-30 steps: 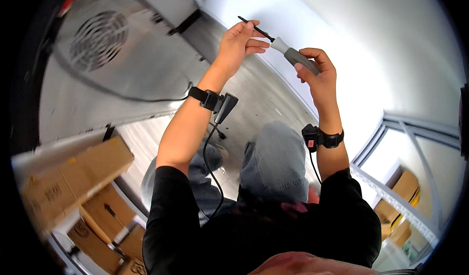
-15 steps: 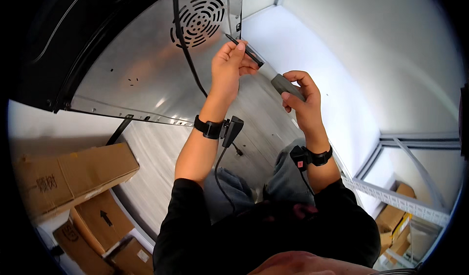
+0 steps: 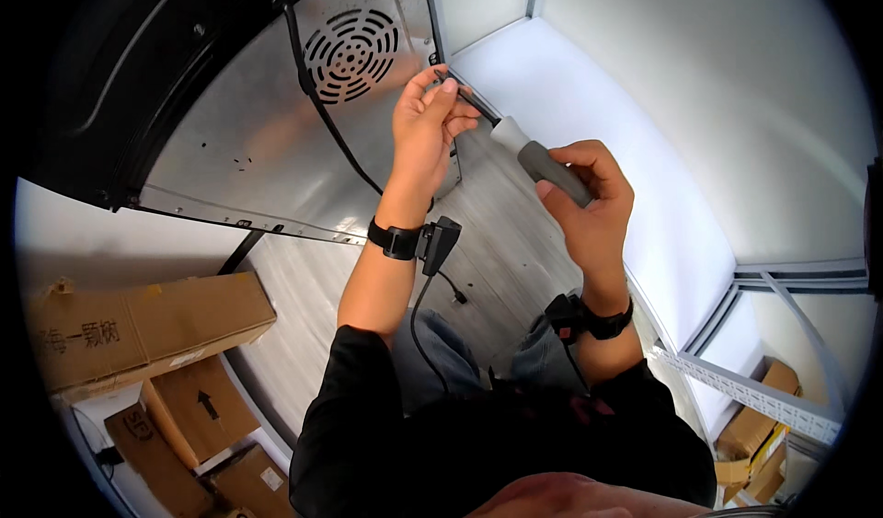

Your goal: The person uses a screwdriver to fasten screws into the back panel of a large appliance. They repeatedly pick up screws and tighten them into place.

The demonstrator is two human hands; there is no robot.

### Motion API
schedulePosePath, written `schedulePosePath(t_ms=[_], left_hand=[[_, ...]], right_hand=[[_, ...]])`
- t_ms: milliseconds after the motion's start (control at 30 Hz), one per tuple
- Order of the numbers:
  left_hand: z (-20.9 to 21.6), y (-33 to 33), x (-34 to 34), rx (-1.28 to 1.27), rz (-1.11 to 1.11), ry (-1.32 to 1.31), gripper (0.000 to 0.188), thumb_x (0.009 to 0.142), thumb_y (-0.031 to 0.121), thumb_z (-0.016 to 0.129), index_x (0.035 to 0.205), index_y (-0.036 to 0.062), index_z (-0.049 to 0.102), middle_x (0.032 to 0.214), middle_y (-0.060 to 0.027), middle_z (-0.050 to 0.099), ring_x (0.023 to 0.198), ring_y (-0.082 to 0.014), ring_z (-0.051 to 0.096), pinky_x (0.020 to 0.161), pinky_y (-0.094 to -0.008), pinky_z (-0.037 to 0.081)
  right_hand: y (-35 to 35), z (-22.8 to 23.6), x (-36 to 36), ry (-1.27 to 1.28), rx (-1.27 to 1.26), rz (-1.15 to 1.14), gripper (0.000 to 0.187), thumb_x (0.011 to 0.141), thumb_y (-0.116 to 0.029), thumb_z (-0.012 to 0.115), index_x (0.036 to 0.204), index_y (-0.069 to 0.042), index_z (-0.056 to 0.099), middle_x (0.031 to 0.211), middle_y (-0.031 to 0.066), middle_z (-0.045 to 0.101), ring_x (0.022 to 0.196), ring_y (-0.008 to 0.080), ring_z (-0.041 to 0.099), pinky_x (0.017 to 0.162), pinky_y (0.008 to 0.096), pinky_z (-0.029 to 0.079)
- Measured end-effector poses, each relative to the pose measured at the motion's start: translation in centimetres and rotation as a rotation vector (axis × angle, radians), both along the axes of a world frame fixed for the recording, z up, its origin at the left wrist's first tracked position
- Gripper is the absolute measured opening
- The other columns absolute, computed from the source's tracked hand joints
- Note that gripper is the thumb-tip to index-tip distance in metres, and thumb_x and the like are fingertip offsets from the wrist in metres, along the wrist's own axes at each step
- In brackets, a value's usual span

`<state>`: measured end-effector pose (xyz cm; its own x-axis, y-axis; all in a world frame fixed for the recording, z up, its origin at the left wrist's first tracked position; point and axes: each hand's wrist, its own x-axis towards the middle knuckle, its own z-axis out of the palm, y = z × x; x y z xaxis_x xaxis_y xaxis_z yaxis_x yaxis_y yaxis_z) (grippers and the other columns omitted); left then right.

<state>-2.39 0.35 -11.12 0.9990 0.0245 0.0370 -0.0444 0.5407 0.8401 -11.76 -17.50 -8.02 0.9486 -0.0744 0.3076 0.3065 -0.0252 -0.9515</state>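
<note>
My right hand [image 3: 589,201] grips the grey-and-white handle of a screwdriver [image 3: 533,155]. Its thin dark shaft runs up and left to my left hand [image 3: 425,127], whose fingertips pinch the shaft near its tip. The tip sits at the right edge of a large metal back panel [image 3: 258,141] with a round vent grille [image 3: 354,53]. A black cable [image 3: 322,118] hangs down across that panel. Both wrists wear black straps, the left one with a small black device and cord [image 3: 437,242].
Brown cardboard boxes [image 3: 147,325] are stacked at lower left, more boxes [image 3: 759,435] at lower right. A white wall [image 3: 699,104] fills the right side. A white perforated metal rail [image 3: 745,394] crosses at lower right. Pale plank floor [image 3: 497,270] lies below my knees.
The view has swung so the vented metal panel now fills the upper left. Both hands with the screwdriver have moved to the panel's right edge.
</note>
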Motion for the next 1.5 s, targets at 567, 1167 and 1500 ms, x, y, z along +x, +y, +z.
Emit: schedulePosePath(t_ms=[567, 1167, 1500], left_hand=[[0.7, -1.0, 1.7, 0.180, 0.121, -0.017, 0.027, 0.094, 0.022, 0.058, 0.116, 0.0078, 0.060, 0.093, -0.0008, 0.064, 0.082, -0.0083, 0.056, 0.073, -0.0233, 0.043], [1.5, -1.8, 2.3, 0.203, 0.100, -0.011, 0.030, 0.094, 0.026, 0.057, 0.120, 0.0112, 0.059, 0.095, -0.0003, 0.062, 0.084, -0.0080, 0.054, 0.075, -0.0238, 0.042], [1.6, -1.9, 2.2, 0.212, 0.132, 0.017, 0.029, 0.092, 0.024, 0.060, 0.118, 0.0102, 0.061, 0.091, 0.0001, 0.063, 0.083, -0.0076, 0.054, 0.075, -0.0239, 0.041]], right_hand=[[-0.4, -2.3, 2.0, -0.225, -0.005, -0.105, 0.027, 0.068, 0.001, 0.072, 0.093, -0.002, 0.063, 0.091, 0.0118, 0.060, 0.079, 0.0222, 0.060, 0.070, 0.0299, 0.049], [-1.1, -2.0, 2.0, -0.027, 0.194, 0.004, 0.023, 0.076, 0.000, 0.068, 0.098, 0.000, 0.059, 0.088, 0.0052, 0.057, 0.075, 0.0108, 0.056, 0.065, 0.0241, 0.045], [-0.7, -2.2, 1.8, 0.015, 0.262, 0.000, 0.022, 0.080, -0.001, 0.066, 0.101, -0.001, 0.057, 0.084, 0.0053, 0.060, 0.068, 0.0085, 0.056, 0.060, 0.0224, 0.045]])
